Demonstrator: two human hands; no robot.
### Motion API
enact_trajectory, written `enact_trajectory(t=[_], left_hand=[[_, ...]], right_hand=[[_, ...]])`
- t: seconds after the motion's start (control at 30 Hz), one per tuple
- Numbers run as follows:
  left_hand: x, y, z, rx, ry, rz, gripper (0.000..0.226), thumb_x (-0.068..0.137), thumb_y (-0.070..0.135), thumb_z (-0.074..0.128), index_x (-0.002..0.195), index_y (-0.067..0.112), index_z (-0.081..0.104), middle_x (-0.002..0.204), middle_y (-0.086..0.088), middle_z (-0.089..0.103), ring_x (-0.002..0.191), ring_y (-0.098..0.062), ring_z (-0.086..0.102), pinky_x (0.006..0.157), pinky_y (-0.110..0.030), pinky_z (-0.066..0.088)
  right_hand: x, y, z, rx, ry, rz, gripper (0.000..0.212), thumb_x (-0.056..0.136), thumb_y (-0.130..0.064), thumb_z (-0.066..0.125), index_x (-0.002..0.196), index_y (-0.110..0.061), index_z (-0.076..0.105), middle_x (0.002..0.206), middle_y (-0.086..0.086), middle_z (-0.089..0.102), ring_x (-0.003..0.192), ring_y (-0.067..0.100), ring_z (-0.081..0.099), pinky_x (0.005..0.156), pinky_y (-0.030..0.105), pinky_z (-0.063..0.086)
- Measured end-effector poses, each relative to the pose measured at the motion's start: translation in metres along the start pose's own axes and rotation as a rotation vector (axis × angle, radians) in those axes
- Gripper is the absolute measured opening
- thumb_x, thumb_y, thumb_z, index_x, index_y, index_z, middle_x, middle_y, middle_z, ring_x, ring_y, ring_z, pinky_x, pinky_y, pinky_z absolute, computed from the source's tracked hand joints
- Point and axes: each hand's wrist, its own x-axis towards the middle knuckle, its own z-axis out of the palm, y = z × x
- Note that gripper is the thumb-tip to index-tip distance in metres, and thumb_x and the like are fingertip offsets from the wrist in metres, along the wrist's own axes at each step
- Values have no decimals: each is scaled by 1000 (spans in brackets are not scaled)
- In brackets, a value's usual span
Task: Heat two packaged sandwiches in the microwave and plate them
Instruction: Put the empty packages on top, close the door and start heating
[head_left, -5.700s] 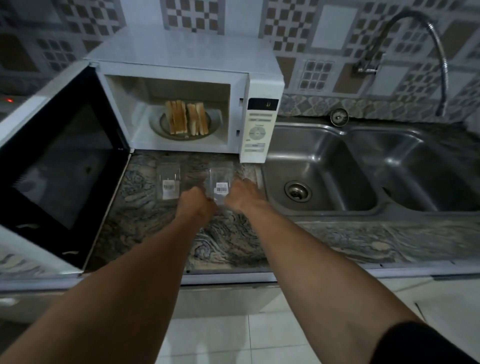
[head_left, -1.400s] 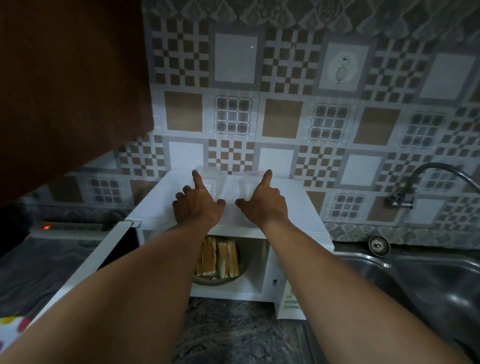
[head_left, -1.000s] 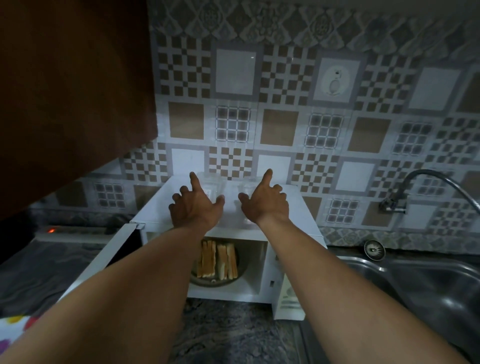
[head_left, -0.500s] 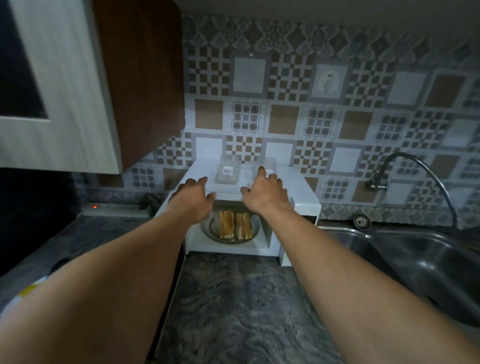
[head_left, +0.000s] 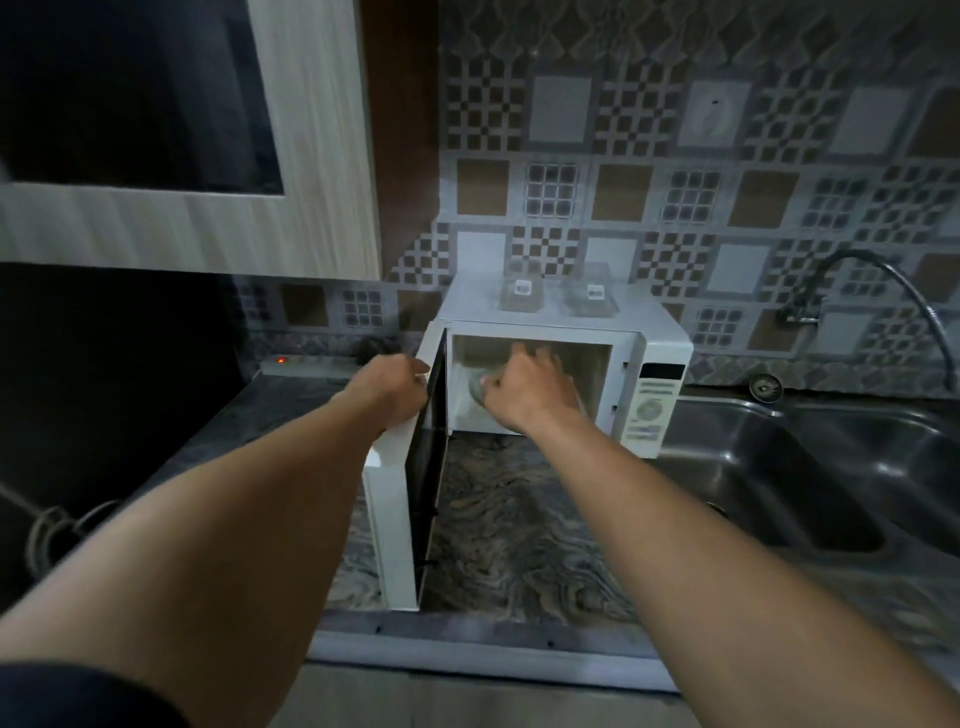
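Sandwiches are not clearly visible: the right hand (head_left: 524, 387) reaches into the open cavity of the microwave (head_left: 561, 374) and covers the spot on the turntable plate (head_left: 475, 387), only a sliver of which shows at the hand's left. The right hand's fingers are curled together around something inside, but motion blur and the back of the hand hide what they touch, so I cannot tell whether they are clamped on a sandwich. The left hand (head_left: 387, 387) is outside the cavity, at the top edge of the microwave door (head_left: 415, 493), which stands swung out toward the camera; its fingers appear wrapped over that edge, though the grip is partly hidden. Two clear empty packages (head_left: 519, 295) with white labels lie side by side on top of the microwave, well above both hands. The microwave stands on the marbled table (head_left: 519, 545), with a steel sink (head_left: 779, 467) just to its right.
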Motion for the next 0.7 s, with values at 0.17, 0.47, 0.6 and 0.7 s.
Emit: enact_trajectory(t=[0.17, 0.47, 0.6, 0.7], left_hand=[[-13, -9, 3, -85, -29, -52, 38, 97, 12, 40, 127, 13, 64, 131, -16, 59, 116, -34, 57, 98, -33, 46], [-4, -24, 2, -70, -70, 4, 32, 98, 36, 52, 123, 25, 68, 129, -9, 63, 119, -28, 57, 106, -35, 42], [-2, -24, -3, 89, -111, 120, 37, 101, 35, 45, 127, 17, 65, 133, -14, 59, 122, -33, 54, 105, -36, 42], [-1, -22, -6, 196, -119, 244, 40, 102, 37, 39, 128, 16, 61, 133, -17, 59, 122, -36, 53, 102, -40, 43]], right_hand=[[-25, -21, 23, 23, -74, -99, 51, 99, -42, 50, 139, -10, 46, 142, 19, 46, 132, 38, 41, 106, 47, 39], [-62, -54, 55, 212, -157, -113, 33, 103, -30, 39, 123, -9, 55, 123, 18, 61, 113, 38, 57, 80, 39, 46], [-73, -55, 54, 255, -167, -58, 40, 104, -32, 39, 132, -7, 54, 131, 19, 59, 119, 38, 55, 88, 40, 48], [-76, -56, 48, 261, -159, 20, 41, 103, -29, 44, 138, -9, 52, 138, 17, 56, 126, 36, 52, 97, 41, 46]])
